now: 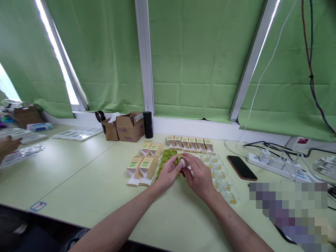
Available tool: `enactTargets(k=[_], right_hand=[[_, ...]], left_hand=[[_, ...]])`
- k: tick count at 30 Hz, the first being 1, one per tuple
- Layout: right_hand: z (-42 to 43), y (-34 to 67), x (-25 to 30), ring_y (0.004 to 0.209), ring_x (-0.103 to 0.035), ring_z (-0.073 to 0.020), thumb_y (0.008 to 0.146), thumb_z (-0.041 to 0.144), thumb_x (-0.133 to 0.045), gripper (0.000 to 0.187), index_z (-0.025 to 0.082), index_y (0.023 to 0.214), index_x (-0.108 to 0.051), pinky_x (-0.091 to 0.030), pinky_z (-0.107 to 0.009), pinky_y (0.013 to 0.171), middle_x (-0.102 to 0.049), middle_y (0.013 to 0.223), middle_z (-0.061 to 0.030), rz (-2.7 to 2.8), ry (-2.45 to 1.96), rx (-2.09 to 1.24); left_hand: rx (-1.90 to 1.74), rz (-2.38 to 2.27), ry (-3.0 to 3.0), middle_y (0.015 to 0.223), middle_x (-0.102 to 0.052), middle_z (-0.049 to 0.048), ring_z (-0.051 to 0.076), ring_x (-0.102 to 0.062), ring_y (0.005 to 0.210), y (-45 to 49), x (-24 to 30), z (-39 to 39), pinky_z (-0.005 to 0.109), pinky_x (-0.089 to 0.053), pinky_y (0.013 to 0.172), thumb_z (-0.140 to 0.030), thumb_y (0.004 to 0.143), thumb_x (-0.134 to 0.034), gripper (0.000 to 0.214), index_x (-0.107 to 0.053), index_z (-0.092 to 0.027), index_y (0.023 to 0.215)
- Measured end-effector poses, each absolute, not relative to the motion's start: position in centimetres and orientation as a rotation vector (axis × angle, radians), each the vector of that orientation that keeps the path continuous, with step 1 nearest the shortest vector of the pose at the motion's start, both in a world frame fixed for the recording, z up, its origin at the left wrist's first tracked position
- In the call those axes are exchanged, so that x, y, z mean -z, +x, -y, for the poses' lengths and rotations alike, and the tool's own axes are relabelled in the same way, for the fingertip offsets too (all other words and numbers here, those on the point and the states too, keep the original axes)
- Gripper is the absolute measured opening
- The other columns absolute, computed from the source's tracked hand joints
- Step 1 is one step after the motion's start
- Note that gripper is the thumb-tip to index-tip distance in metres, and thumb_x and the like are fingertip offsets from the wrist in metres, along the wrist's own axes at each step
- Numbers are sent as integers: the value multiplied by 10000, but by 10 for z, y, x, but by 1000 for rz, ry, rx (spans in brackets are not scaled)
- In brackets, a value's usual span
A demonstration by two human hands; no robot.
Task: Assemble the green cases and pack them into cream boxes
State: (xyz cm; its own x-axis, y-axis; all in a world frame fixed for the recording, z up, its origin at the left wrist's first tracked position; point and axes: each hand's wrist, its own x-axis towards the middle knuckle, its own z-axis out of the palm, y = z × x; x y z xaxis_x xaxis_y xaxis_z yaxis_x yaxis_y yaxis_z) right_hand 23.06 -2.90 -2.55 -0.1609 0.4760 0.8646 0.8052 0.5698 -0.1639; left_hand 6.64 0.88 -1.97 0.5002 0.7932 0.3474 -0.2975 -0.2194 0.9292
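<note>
Round white piece [183, 162] pinched between fingers of left hand [168, 175] and right hand [200, 176], just over green tray [166, 154] toward desk's far edge; the two-sided grip probably steadies it.

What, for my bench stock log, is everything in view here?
small round piece: one, white and green, pinched between both hands
labelled cartons: about ten, tan, six in a back row, four at left
moulded pieces: several, green, beside the left hand
blister trays: several, clear with yellow, right of the hands
phone: one, dark, right of the trays
power strip: one, white, far right
cardboard boxes: two, brown, by the sill
cylinder: one, black, beside the boxes
table: one, pale green, under all
co-worker's hand: one, left edge
left hand: on the piece
right hand: on the piece
</note>
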Motion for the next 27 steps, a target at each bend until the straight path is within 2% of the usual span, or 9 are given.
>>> enactTargets(k=[1, 3, 6, 8, 14, 21, 27], right_hand=[[29, 231, 25, 1185, -725, -251, 1031, 161, -505, 367, 244, 1367, -627, -635, -376, 913, -730, 1360, -97, 1815, -1040, 420], [28, 231, 25, 1166, -738, -243, 1040, 166, -504, 369, 242, 1379, -630, -639, -366, 898, -735, 1358, -101, 1820, -1033, 423], [28, 231, 27, 1168, -746, -247, 1046, 184, -518, 363, 237, 1383, -639, -640, -372, 911, -740, 1353, -109, 1822, -1028, 440], [28, 231, 28, 1158, -754, -252, 1045, 186, -521, 355, 229, 1373, -648, -644, -371, 903, -750, 1337, -109, 1817, -1020, 465], [29, 229, 30, 1135, -770, -251, 1040, 181, -521, 368, 230, 1372, -670, -644, -357, 905, -751, 1337, -109, 1801, -1036, 493], [30, 228, 30, 1105, -787, -252, 1051, 202, -542, 329, 211, 1354, -670, -663, -325, 826, -754, 1328, -121, 1814, -1022, 504], [28, 228, 32, 1203, -748, -248, 1041, 154, -506, 406, 227, 1425, -620, -667, -333, 879, -729, 1373, -129, 1826, -1005, 410]], left_hand=[[-1064, -463, 1464, 1045, -731, 101, 191, -700, 867, 67, 20, -8, 313, -604, 803, -547, 946, -710, 636, -573, -151, 1424], [-1072, -469, 1471, 1181, -724, 127, 226, -712, 1000, 66, 20, -6, 337, -603, 887, -548, 949, -707, 651, -550, -177, 1459], [-1130, -479, 1495, 1464, -600, 148, 276, -633, 1280, 65, 20, -4, 351, -574, 1014, -527, 953, -710, 636, -527, -234, 1487], [-1140, -474, 1510, 1543, -537, 145, 288, -587, 1352, 64, 20, -4, 358, -565, 1044, -521, 962, -700, 623, -523, -247, 1493], [-1112, -478, 1570, 1429, -643, 144, 288, -654, 1250, 61, 20, -6, 400, -572, 1037, -506, 998, -636, 566, -558, -228, 1486], [-1155, -514, 1547, 1322, -701, 157, 292, -672, 1234, 64, 21, -7, 389, -570, 1030, -499, 969, -683, 579, -601, -182, 1446], [-1216, -518, 1473, 1397, -662, 164, 286, -657, 1262, 69, 25, -9, 374, -580, 1024, -530, 918, -743, 613, -615, -170, 1398]])
